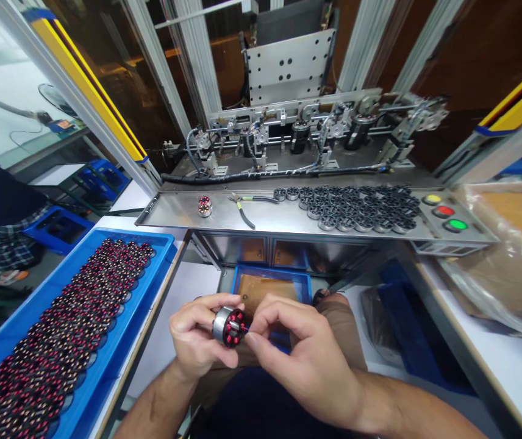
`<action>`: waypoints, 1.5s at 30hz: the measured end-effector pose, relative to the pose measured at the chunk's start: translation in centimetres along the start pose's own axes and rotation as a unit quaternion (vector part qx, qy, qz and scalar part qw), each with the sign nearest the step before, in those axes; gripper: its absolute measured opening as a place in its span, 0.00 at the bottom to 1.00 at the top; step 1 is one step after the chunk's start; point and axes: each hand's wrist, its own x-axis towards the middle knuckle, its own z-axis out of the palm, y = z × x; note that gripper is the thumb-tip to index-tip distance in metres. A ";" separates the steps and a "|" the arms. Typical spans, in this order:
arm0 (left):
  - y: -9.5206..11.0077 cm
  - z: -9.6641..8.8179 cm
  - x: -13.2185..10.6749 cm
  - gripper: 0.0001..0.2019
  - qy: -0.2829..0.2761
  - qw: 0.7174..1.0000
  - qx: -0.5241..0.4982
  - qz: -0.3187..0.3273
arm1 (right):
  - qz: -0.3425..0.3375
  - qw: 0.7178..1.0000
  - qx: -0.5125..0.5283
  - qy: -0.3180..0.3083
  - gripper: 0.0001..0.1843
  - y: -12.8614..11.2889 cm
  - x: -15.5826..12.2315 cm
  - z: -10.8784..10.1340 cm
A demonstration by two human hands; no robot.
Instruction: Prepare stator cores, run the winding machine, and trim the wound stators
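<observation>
Far left on my feed, a blue tray (119, 347) carries packed rows of red-wound coils (60, 329). Right of it, low in the middle of the view, my left hand (194, 341) is closed around a stator (228, 326), gripping its metal ring with the red windings facing up. My right hand (302, 360) comes in from the other side, with thumb and forefinger pinched narrow at the stator's edge and touching it. Both hands hang over my lap, well apart from the steel surface (174, 213) above. On that surface, left to right, lie a lone motor part (204, 207), pliers (243, 210), a cluster of metal rings (357, 207) and three coloured buttons (444, 211).
</observation>
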 end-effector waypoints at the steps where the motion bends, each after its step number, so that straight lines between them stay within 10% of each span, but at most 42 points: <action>1: -0.1 -0.1 -0.1 0.24 -0.001 1.000 -0.008 -0.002 | 0.004 1.000 0.002 0.005 0.07 0.0 0.0 0.0; 25: -1.8 0.9 -0.6 0.22 -0.057 0.964 -0.221 -0.140 | 0.107 0.987 0.117 0.033 0.14 3.7 1.0 -1.0; 29: -1.2 1.0 -0.4 0.22 -0.059 0.980 -0.160 -0.098 | 0.011 0.997 0.037 0.062 0.08 4.0 0.6 -1.6; 35: -0.8 0.6 -0.7 0.24 -0.067 0.997 -0.028 -0.025 | -0.247 0.942 -0.197 0.110 0.30 3.1 0.2 -2.3; 45: -0.2 0.7 -0.7 0.25 -0.069 0.997 -0.002 -0.023 | -0.222 0.952 -0.198 0.065 0.06 2.1 1.0 -2.0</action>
